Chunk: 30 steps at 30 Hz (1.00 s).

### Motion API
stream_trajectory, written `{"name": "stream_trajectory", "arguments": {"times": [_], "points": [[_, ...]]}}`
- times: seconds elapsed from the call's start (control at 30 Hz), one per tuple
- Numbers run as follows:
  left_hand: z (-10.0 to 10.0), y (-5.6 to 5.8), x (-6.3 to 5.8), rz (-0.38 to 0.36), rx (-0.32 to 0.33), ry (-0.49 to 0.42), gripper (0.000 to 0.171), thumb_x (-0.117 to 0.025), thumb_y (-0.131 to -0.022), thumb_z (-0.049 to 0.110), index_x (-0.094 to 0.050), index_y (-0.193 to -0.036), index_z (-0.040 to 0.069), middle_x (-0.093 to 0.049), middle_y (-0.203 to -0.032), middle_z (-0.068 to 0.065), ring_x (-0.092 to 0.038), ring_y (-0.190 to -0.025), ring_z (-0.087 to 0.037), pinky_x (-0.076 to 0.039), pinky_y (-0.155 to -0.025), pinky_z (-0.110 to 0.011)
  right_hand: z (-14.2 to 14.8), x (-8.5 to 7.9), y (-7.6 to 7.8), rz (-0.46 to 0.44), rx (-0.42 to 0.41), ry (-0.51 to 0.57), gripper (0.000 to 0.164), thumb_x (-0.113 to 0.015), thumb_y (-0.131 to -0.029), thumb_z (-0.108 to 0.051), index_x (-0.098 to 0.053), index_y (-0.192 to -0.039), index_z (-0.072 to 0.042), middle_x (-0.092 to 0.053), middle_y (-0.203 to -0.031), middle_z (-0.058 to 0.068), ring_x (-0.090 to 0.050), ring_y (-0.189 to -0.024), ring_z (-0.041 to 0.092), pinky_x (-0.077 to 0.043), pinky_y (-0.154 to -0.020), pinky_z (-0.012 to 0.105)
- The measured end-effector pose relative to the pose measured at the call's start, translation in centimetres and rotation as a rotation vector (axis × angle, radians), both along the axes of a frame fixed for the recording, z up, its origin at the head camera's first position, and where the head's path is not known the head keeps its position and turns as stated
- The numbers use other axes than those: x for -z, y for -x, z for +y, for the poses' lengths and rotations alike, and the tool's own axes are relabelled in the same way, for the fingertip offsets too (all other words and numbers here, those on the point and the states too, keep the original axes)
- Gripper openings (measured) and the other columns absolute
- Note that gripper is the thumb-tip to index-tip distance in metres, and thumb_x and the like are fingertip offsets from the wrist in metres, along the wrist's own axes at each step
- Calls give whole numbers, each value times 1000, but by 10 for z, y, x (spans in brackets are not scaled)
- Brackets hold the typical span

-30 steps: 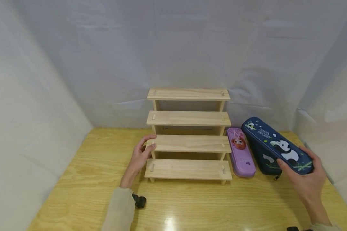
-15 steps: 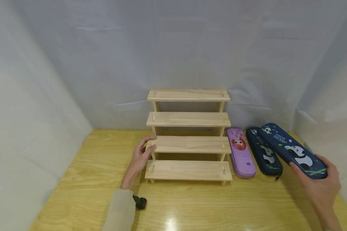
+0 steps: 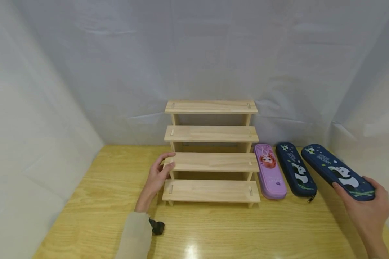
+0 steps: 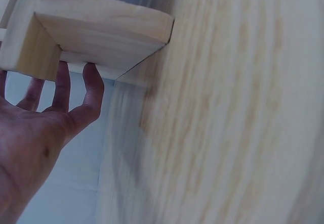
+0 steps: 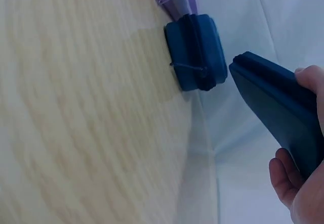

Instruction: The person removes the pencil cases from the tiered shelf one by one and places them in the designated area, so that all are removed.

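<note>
In the head view, a four-step wooden display stand (image 3: 210,163) stands mid-table. My left hand (image 3: 155,176) grips the left end of its second step from the bottom, thumb on top; in the left wrist view the fingers (image 4: 92,90) curl up against the wood. At the far right my right hand (image 3: 364,207) holds a navy panda pencil case (image 3: 338,172) by its near end. The right wrist view has this case (image 5: 276,105) raised above the table and tilted. Beside it lies a second navy panda pencil case (image 3: 296,169), apart from the held one.
A purple pencil case (image 3: 270,171) with a cartoon girl lies against the stand's right side. The light wooden table (image 3: 210,230) is enclosed by pale sheeting (image 3: 210,54) at the back and both sides. A small black device (image 3: 157,227) sits at the left wrist.
My right hand has moved right and lower with its navy panda pencil case, away from over the second one, whose lid now shows fully. The left hand has stayed on the stand.
</note>
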<state>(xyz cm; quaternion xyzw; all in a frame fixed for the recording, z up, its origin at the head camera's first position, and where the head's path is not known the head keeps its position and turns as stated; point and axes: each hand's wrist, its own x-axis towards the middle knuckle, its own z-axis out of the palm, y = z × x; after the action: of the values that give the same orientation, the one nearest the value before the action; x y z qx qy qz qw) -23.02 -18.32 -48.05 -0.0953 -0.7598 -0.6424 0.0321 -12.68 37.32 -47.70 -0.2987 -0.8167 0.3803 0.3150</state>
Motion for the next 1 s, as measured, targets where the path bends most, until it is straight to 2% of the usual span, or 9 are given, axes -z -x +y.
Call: {"name": "stream_trajectory", "arguments": {"times": [0.1, 0.2, 0.3, 0.5, 0.6, 0.67, 0.8, 0.87, 1.0], "points": [[0, 0, 0, -1, -4, 3, 34, -56, -106, 26, -56, -140, 19, -45, -153, 0, -59, -95, -20, -55, -73, -36, 3, 0, 3, -36, -1, -2, 80, -80, -86, -31, -42, -155, -17, -45, -154, 17, -43, -133, 20, -34, -110, 22], [0, 0, -1, 1, -3, 2, 34, -56, -106, 25, -56, -140, 19, -46, -153, 0, -59, -96, -22, -55, -72, -34, 7, -1, 5, -73, -15, -2, 82, -76, -89, -31, -36, -157, -11, -40, -156, 23, -38, -139, 37, -32, -118, 40], [0, 0, -1, 3, -1, 1, 34, -56, -106, 24, -56, -140, 19, -45, -153, 0, -59, -96, -27, -55, -71, -33, 10, -1, 7, -104, -27, 13, 83, -72, -91, -30, -30, -159, -7, -33, -157, 28, -33, -143, 45, -29, -120, 58], [0, -1, -2, 9, 2, 2, 34, -56, -106, 23, -56, -140, 17, -45, -153, -1, -57, -94, -26, -55, -71, -33, 14, 0, 10, -152, -45, 45, 81, -68, -90, -20, -29, -159, -6, -31, -156, 29, -33, -138, 45, -29, -118, 51], [0, -1, -2, 14, 4, 7, 34, -55, -107, 23, -56, -140, 17, -45, -153, -1, -57, -93, -24, -55, -70, -34, 16, 1, 12, -199, -70, 81, 82, -65, -91, -21, -24, -161, -6, -28, -157, 30, -32, -138, 46, -29, -119, 50], [0, -1, -2, 15, 5, 6, 34, -55, -107, 23, -56, -140, 18, -45, -154, -1, -57, -93, -24, -55, -71, -34, 17, 2, 13, -221, -82, 97, 82, -64, -91, -22, -24, -161, -7, -28, -157, 30, -33, -137, 45, -33, -114, 43], [-1, -1, -1, 14, 6, 4, 34, -55, -107, 24, -56, -140, 18, -43, -155, -1, -58, -93, -21, -54, -71, -32, 20, 3, 14, -242, -96, 94, 83, -67, -91, -25, -27, -161, -8, -32, -156, 30, -36, -135, 44, -35, -100, 32], [-1, 0, 0, 12, 6, 7, 34, -55, -107, 25, -56, -140, 18, -42, -156, -2, -57, -93, -20, -54, -71, -32, 21, 5, 14, -253, -104, 87, 84, -69, -91, -27, -27, -161, -7, -34, -157, 31, -38, -136, 44, -37, -103, 34], [-1, 0, 1, 8, 5, 3, 34, -55, -107, 25, -56, -140, 18, -41, -157, -3, -56, -94, -23, -53, -70, -31, 24, 7, 17, -301, -114, 77, 91, -71, -92, -36, -22, -161, -2, -32, -159, 34, -37, -140, 49, -36, -116, 57]]}}
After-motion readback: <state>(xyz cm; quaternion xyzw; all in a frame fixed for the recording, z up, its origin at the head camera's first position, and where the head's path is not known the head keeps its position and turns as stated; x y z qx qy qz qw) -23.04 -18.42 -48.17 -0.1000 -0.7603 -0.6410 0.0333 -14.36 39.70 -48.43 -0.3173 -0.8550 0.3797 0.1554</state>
